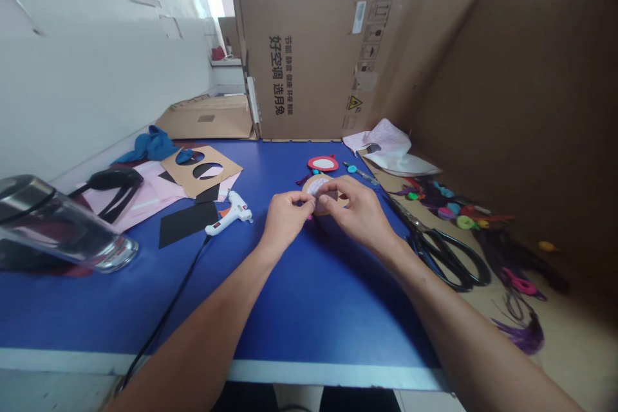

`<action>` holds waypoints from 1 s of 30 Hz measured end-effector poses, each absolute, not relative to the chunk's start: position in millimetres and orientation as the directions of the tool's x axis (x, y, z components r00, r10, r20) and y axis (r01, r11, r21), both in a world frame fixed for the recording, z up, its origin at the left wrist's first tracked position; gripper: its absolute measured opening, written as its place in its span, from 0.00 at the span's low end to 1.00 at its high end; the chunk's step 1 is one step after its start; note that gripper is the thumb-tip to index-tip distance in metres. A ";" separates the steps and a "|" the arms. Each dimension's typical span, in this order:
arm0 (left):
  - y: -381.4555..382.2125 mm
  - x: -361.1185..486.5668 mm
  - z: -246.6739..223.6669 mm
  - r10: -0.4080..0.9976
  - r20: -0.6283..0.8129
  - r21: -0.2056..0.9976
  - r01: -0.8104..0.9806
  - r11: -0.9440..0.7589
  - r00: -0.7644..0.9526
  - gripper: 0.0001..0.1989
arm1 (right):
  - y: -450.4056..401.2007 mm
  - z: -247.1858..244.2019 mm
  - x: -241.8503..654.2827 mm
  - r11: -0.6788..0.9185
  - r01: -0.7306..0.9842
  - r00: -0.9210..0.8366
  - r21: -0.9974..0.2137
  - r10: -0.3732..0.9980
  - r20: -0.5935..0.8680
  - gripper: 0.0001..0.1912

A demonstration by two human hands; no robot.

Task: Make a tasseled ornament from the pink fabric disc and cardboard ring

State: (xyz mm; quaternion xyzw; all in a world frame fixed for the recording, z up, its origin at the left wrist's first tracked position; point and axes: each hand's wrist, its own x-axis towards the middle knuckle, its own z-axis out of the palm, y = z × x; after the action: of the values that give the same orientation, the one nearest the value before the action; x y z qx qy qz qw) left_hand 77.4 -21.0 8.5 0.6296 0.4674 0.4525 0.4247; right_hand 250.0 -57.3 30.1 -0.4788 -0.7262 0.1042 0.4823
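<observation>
Both hands are raised slightly above the blue tabletop, holding a round tan cardboard disc between them. My left hand pinches its left edge, and my right hand grips it from the right. A pale paper piece lies on the disc under my fingertips. Just beyond the disc sits a red-and-white ring. A white hot glue gun lies to the left of my left hand, with its black cord trailing toward the table's front edge.
Black paper and a cut cardboard stencil lie at left, near a glass. Large black-handled scissors rest at right, beside scattered colourful craft pieces. Cardboard sheets stand behind and right.
</observation>
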 end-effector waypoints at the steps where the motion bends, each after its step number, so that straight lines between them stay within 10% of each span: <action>1: -21.5 77.6 8.7 0.969 0.186 0.949 0.225 -0.220 0.161 0.08 | -57.3 30.5 249.8 0.499 0.581 -0.053 -0.644 0.812 0.581 0.06; 21: -23.7 77.9 23.3 0.998 -0.054 0.975 -0.218 0.046 -0.030 0.11 | -59.8 22.4 236.1 0.329 0.540 0.064 -0.775 0.902 0.427 0.06; 30: -20.4 75.8 23.9 0.997 -0.068 0.908 -0.416 0.052 -0.025 0.16 | -53.0 9.0 217.7 0.214 0.028 0.153 -0.976 0.964 0.216 0.20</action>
State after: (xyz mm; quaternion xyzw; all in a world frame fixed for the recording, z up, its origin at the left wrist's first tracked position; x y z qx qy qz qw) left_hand 75.8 -20.4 23.9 0.3568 0.4072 0.5889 0.6001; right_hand 217.7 -53.0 9.0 -0.4831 -0.5137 0.3996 0.5858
